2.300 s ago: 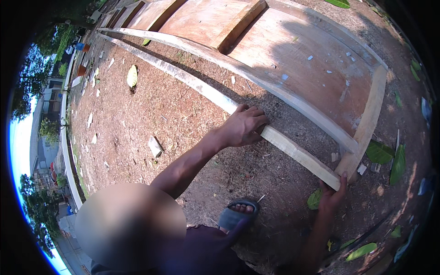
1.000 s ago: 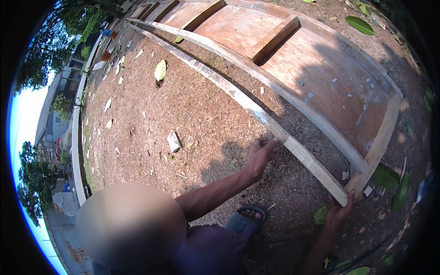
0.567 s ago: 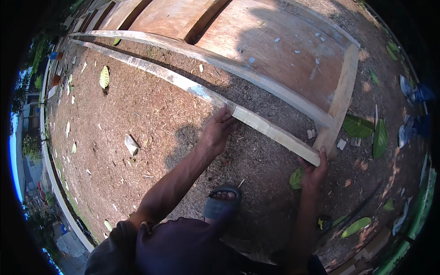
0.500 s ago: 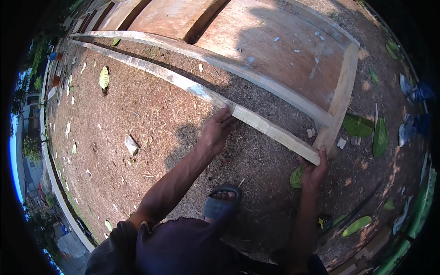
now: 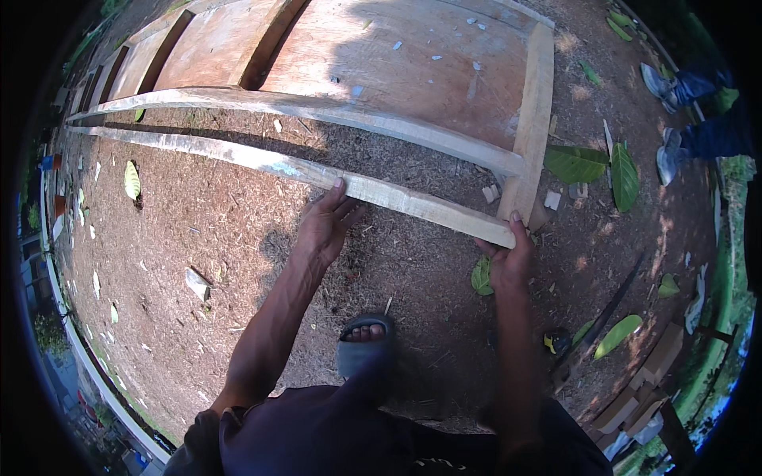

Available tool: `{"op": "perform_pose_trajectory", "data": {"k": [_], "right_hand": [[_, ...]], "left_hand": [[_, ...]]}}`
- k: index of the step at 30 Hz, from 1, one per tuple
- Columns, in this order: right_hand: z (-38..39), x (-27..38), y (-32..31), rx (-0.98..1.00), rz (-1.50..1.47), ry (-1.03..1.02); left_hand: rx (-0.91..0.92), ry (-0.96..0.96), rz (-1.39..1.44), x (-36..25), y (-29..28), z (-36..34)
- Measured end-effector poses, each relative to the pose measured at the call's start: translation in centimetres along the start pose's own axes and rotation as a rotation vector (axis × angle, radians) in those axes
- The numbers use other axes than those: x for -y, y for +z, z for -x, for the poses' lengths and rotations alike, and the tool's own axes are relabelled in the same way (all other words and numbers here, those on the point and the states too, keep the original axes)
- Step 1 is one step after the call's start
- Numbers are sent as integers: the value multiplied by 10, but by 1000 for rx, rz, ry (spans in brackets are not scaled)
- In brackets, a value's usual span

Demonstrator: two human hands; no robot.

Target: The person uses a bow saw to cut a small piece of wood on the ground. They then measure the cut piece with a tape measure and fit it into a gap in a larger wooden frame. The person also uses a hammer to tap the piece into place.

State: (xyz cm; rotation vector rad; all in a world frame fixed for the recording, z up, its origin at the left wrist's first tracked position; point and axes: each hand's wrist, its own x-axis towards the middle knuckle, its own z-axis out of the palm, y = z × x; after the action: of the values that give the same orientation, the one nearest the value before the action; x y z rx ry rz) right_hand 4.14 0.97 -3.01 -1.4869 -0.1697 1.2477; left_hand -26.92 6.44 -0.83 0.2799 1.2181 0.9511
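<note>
A long, pale wooden batten [image 5: 421, 204] runs beside a wooden frame, its right end by the frame's short end piece [image 5: 533, 103]. Whether the batten touches that piece, I cannot tell. My left hand [image 5: 324, 226] grips the batten partway along, thumb on top and fingers beneath. At the right end my right hand [image 5: 512, 258] is closed round the tip, its thumb on the upper face. The frame's near rail [image 5: 381, 123] lies just beyond the batten, with a strip of ground between them. A reddish plywood panel [image 5: 429, 87] with wood chips on it fills the frame.
Dry ground holds scattered chips and large leaves [image 5: 575, 164]. A person's shoes [image 5: 671, 155] stand at the far right. Near my right arm lie a yellow-and-black tool [image 5: 556, 343], a long dark strip [image 5: 607, 313] and wood offcuts [image 5: 635, 404]. My sandalled foot [image 5: 365, 345] is below the batten.
The view has turned, so the frame, batten and ground sit further left in the picture. Both hands keep their hold on the batten, which stays in much the same place beside the frame.
</note>
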Motion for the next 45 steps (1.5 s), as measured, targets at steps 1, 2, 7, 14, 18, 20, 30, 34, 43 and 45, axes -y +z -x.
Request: {"op": "perform_pose_trajectory", "data": {"k": [1,2,7,14,18,20,30,34,43,45], "right_hand": [[-1,2,-4,-3,6,-1],[-1,2,-3,7,2,5],[4,6,1,34,1,-14],[3,5,-2,71,-45,33],[5,4,2,32,-7,-10],[5,4,1,40,-7,-10],[8,12,3,50,7,47],[6,11,2,50,8,37],[10,14,5,38,-13,73],[10,15,6,37,-11,73]], "left_hand": [[-26,23,-9,7,1,-3],[-64,58,-25,9,1,-4],[-131,160,-133,17,8,-4],[-124,172,-150,15,8,-3],[-145,155,-102,17,7,-5],[-144,134,-102,17,5,-5],[-130,184,-188,19,-12,-19],[-119,180,-245,18,-13,-18],[-66,133,-262,7,-2,-11],[-62,119,-270,6,0,-10]]}}
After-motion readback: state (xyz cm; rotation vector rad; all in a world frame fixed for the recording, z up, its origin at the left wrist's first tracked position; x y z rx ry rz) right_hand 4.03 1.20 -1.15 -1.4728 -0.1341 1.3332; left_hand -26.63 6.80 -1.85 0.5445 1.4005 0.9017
